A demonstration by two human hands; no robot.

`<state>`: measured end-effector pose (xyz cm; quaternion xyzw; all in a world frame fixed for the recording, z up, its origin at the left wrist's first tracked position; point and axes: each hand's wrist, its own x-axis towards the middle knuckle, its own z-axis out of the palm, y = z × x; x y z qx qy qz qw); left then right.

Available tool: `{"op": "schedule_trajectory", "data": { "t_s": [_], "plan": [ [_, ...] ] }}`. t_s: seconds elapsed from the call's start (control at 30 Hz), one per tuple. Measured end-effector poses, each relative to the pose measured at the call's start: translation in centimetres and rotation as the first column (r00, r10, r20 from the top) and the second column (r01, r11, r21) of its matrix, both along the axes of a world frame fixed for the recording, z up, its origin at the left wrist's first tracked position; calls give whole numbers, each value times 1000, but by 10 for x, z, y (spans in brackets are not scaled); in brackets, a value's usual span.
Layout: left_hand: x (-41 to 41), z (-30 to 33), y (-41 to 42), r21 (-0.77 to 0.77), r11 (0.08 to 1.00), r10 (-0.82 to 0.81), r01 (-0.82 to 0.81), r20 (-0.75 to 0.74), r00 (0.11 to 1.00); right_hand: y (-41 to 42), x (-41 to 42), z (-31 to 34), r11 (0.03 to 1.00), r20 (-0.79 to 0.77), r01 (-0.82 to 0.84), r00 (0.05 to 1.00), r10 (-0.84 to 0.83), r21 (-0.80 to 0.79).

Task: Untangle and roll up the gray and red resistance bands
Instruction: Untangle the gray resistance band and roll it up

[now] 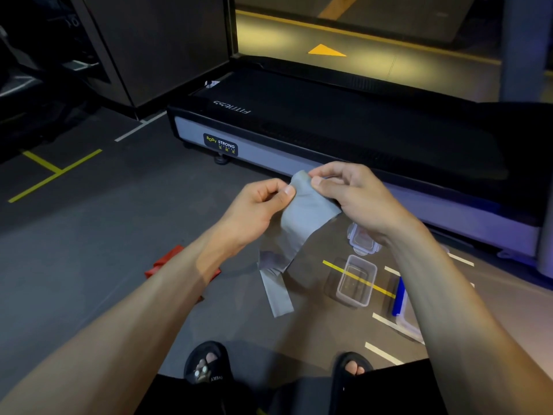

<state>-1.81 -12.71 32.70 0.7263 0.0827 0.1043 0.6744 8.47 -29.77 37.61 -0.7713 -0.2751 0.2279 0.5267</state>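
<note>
Both hands pinch the top end of the gray band [302, 217] at chest height: the left hand [257, 208] on its left edge, the right hand [356, 199] on its right edge. From this grip its long axis hangs down toward the floor [89, 250], twisted near the bottom. The red band [167, 262] lies on the floor under the left forearm, nearer to that hand, I think.

The scene is dim, with cool grey light on the floor [89, 250]; a warm yellow patch glows on the ground beyond the treadmill [329, 121], whose dark deck swallows detail; the upper left corner falls almost to black; a blue-violet tint edges the right side; straight lines bow toward the frame edges from the wide lens; the forearms at the bottom look stretched and soft.
</note>
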Motion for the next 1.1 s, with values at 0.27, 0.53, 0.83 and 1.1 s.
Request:
{"op": "schedule_trajectory", "data": {
  "t_s": [0.27, 0.53, 0.83, 1.1],
  "plan": [
    [0, 1, -1, -59, 997, 54, -56, -33, 998, 3, -5, -7, 995, 7, -90, 996, 91, -51],
    [-2, 0, 0, -77, 997, -21, 20, -16, 1000, -2, -5, -1, 996, 92, -81, 992, 83, -26],
    [-6, -7, 3, -58, 986, -153, 154, 22, 988, -2, 0, 1, 995, 257, -95, 962, 96, -14],
    [-2, -11, 3, -206, 974, -91, 91, 8, 996, -4, 3, 4, 999, 219, -6, 976, 12, -31]
  ]
}}
